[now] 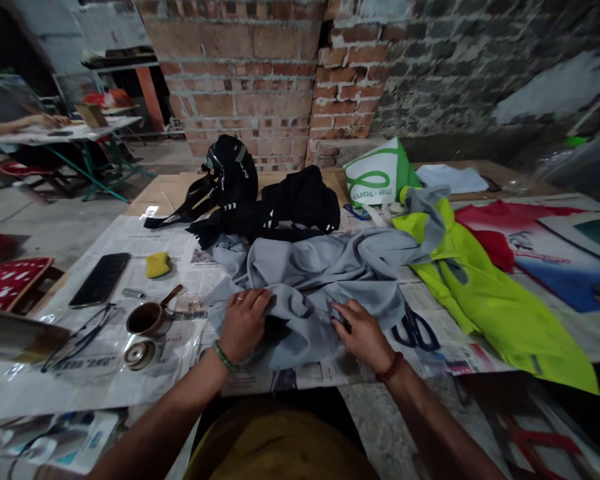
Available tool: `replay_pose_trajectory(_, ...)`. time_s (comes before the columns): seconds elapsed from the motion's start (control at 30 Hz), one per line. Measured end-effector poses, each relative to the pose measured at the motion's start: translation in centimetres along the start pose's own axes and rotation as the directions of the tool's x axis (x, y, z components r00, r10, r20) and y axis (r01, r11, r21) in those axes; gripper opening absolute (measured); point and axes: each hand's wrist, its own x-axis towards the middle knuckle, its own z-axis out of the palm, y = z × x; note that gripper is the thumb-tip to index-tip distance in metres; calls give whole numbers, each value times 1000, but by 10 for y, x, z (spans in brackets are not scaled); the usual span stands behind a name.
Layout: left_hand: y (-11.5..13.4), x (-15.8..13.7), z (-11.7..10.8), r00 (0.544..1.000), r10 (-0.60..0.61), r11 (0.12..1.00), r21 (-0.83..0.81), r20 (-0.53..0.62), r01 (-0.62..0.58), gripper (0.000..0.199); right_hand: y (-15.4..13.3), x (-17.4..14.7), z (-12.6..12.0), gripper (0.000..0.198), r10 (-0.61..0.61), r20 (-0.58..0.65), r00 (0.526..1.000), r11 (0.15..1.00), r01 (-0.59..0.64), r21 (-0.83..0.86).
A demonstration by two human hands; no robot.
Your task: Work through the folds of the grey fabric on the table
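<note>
A crumpled grey cloth, perhaps a garment or its lining, lies spread in front of me on the table. My left hand has its fingers curled over the cloth's near left part, gripping it. On the near right part, my right hand is closed with thumb and fingers pinching the fabric. Whether a small tool is also between those fingertips I cannot make out. Just right of that hand lie dark-handled scissors. The grey cloth runs up against a neon yellow garment on the right.
Newspaper covers the table. Left are a phone, yellow sponge, brown pot and round lid. Behind lie a black bag, black clothing and green-white bag. Far left, a person sits at another table.
</note>
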Motion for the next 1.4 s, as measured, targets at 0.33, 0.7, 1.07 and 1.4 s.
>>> replay_pose_trajectory(0.33,-52,6,-43,948,-303,939,203,102,278,69,64,-13,-30,23,-26,-286,958,949,-66,-307)
replay_pose_trajectory(0.7,31,-60,-65,999,24,896,-443,42,-3,21,-29,10,11,23,-294,26,955,956,295,-10)
replay_pose_trajectory(1.07,3,-17,6,969,-178,983,73,172,168,37,24,-25,2,19,-161,-171,972,987,158,-32)
replay_pose_trajectory(1.4,6,14,15,981,-145,988,79,128,136,43,31,-25,10,20,126,-385,914,992,-118,44)
